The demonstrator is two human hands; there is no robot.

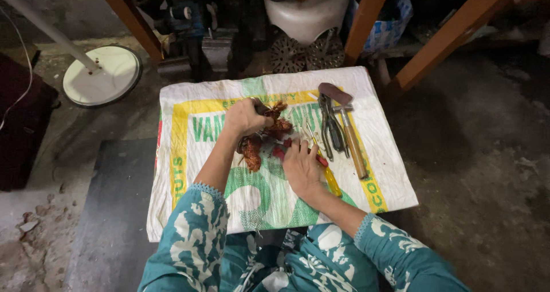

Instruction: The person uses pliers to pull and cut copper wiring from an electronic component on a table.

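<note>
Two hands: left hand (243,117), right hand (301,167). One printed woven sack (378,177), spread flat. One rusty-brown tangled part (264,136) at centre. One hammer (345,126) and one pair of pliers (331,125) at far right. One yellow-handled tool (331,180) near right. One white round stand base (103,74) far left.

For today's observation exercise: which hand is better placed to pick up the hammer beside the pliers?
Probably the right hand: it lies nearer the hammer and pliers, while the left hand grips the copper-coloured bundle.
</note>
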